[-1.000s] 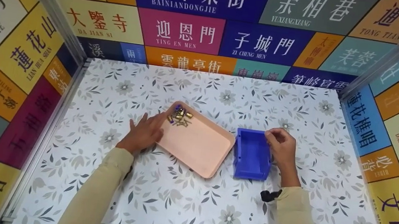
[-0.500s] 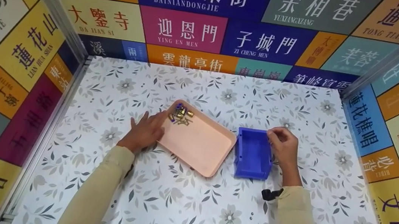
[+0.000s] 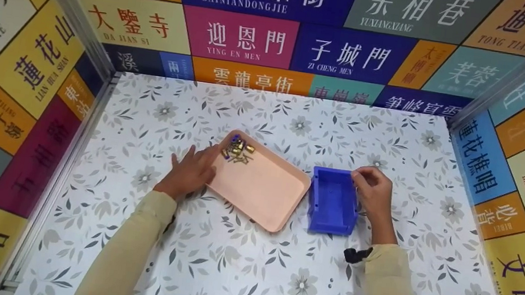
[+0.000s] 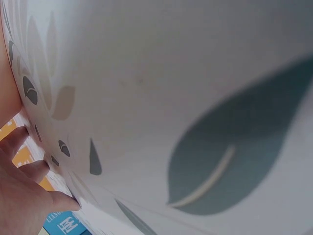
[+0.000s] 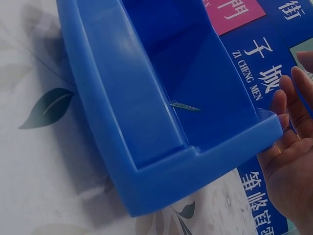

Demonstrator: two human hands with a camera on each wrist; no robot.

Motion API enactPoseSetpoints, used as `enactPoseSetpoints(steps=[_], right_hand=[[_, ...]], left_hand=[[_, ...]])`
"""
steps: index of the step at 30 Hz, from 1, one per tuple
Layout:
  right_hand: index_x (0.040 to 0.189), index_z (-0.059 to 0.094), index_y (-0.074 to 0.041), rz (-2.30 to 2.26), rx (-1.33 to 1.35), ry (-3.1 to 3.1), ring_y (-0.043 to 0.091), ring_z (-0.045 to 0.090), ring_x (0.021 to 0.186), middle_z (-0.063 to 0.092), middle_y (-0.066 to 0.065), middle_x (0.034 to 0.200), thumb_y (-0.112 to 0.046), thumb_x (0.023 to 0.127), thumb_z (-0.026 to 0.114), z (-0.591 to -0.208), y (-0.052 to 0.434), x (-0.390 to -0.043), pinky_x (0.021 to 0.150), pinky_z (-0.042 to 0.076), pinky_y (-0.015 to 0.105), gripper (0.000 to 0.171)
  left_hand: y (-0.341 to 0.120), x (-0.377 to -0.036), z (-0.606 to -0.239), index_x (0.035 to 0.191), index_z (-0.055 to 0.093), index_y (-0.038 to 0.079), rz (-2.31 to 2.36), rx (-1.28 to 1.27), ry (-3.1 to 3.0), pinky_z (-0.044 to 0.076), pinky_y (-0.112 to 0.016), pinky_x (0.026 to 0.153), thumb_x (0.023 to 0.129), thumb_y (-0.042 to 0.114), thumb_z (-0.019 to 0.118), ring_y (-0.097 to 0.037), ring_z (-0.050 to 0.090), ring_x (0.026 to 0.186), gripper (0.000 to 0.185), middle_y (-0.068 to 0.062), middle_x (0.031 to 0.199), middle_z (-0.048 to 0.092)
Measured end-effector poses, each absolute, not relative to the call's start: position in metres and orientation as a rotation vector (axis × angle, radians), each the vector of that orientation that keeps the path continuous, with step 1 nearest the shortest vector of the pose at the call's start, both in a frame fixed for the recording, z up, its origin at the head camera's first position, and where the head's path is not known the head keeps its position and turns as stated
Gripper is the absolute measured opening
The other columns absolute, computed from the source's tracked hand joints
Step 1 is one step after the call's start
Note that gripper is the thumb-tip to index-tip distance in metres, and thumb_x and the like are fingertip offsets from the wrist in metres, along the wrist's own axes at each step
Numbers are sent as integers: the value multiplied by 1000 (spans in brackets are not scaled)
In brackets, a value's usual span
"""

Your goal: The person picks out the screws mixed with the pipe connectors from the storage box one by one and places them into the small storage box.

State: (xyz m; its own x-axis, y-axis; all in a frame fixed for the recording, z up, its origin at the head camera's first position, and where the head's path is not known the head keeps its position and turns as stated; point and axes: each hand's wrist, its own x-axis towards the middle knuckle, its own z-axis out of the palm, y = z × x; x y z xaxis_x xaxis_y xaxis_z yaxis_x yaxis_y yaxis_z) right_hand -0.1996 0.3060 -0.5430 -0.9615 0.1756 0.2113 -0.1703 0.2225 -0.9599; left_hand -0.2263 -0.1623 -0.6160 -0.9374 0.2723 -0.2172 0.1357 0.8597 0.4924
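A peach-coloured tray [image 3: 256, 197] lies at a slant on the table. In its far left corner sits a small heap of brass-coloured and blue hardware pieces [image 3: 238, 149]. My left hand [image 3: 190, 170] rests at the tray's left edge with fingers spread; in the left wrist view its fingertips are near the patterned surface. To the right of the tray stands a blue plastic bin [image 3: 334, 201]. With thumb and fingers, my right hand [image 3: 373, 188] pinches the bin's far right corner. Inside the bin, the right wrist view shows one thin, screw-like piece [image 5: 186, 106].
The table is covered by a white cloth [image 3: 246, 276] printed with grey leaves and flowers. Upright panels [image 3: 250, 41] with coloured street-name tiles enclose its back and both sides. Metal frame posts [image 3: 75, 19] stand in the back corners.
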Motion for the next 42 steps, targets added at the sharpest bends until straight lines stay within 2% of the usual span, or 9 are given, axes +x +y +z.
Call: enactPoseSetpoints(steps=[13,20,29,34,42], right_hand=[[95,67,13,1814,44,-2206,10,56,60,63,-5,70,-4,91,73,-541,300,-203,53,47,20,18],[94,65,17,1903,115,-2138,12,52,55,61,-2,66,3,90,70,-534,291,-208,50,43,20,15],[94,65,17,1901,177,-2142,15,53,56,63,-3,68,3,90,70,-527,275,-215,50,45,22,15],[94,66,15,1911,200,-2144,14,55,58,65,-4,71,2,90,70,-523,262,-219,51,45,22,14],[96,66,15,1941,274,-2150,8,56,60,65,-1,76,3,90,70,-519,241,-225,53,47,23,14]], left_hand=[[-162,-227,-618,164,-1,42,701,304,2754,-10,-83,111,108,52,24,-47,0,157,62,3,173,16],[-162,-227,-618,164,1,41,674,335,2774,-7,-85,109,109,53,23,-49,2,157,61,0,172,20],[-162,-228,-618,163,-1,46,688,308,2773,-8,-84,110,108,51,24,-49,2,157,60,2,172,20],[-161,-229,-619,162,-2,47,679,290,2769,-9,-84,109,108,49,25,-48,2,157,61,1,172,20],[-159,-229,-616,164,0,42,676,271,2750,-10,-82,111,108,49,26,-47,2,157,62,-1,172,20]])
